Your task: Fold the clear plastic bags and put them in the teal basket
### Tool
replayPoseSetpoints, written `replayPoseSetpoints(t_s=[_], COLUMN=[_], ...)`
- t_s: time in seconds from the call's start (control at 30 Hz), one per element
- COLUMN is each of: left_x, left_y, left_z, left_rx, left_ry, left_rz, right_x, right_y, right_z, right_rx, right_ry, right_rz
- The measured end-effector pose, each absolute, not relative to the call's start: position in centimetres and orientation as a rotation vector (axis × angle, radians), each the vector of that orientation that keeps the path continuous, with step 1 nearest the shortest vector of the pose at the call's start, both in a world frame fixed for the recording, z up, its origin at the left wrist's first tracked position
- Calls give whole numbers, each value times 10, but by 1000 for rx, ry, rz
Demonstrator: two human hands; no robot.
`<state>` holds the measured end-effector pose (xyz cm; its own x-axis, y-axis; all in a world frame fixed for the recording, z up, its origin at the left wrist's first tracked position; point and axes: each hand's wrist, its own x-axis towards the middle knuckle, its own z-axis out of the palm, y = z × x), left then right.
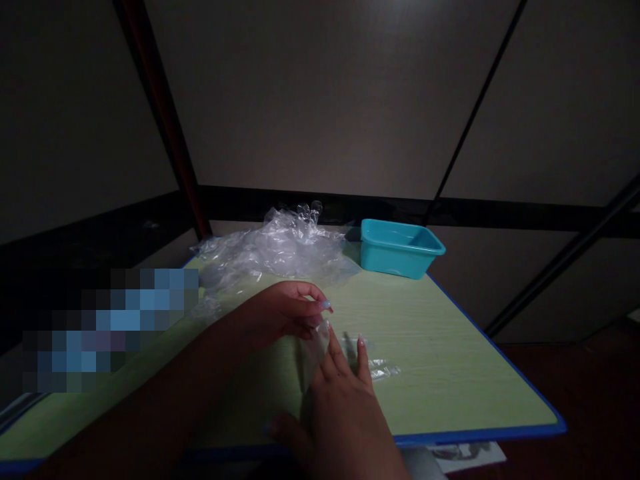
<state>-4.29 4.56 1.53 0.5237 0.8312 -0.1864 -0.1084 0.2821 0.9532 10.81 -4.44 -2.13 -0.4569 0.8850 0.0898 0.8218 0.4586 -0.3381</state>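
Note:
My left hand (295, 310) is pinched on the raised edge of a clear plastic glove (315, 347), thumb and fingers together. The glove lies partly flat on the table, and its thin finger-like strips show to the right. Palm down, my right hand (345, 407) rests over the glove with its fingers spread and holds nothing. It hides the middle of the glove. Behind the hands, a crumpled heap of clear plastic gloves (290, 243) spreads over the back left of the table, a few finger shapes sticking up at its top.
A turquoise plastic basin (397, 260) stands at the table's back right edge. The pale green table (465, 380) has a blue rim. Dark-framed wall panels (325, 100) rise close behind it. A blurred-out patch (125, 320) covers the left side.

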Motion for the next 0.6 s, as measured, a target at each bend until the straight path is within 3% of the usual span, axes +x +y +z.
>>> replayPoseSetpoints(t_s=[0.6], left_x=[-29], left_y=[41], left_z=[9], left_rx=[1210], left_ry=[804], left_rz=[625], right_x=[125], right_y=[-45], right_z=[-5], right_rx=[-1396], right_ry=[-1838], right_rz=[488])
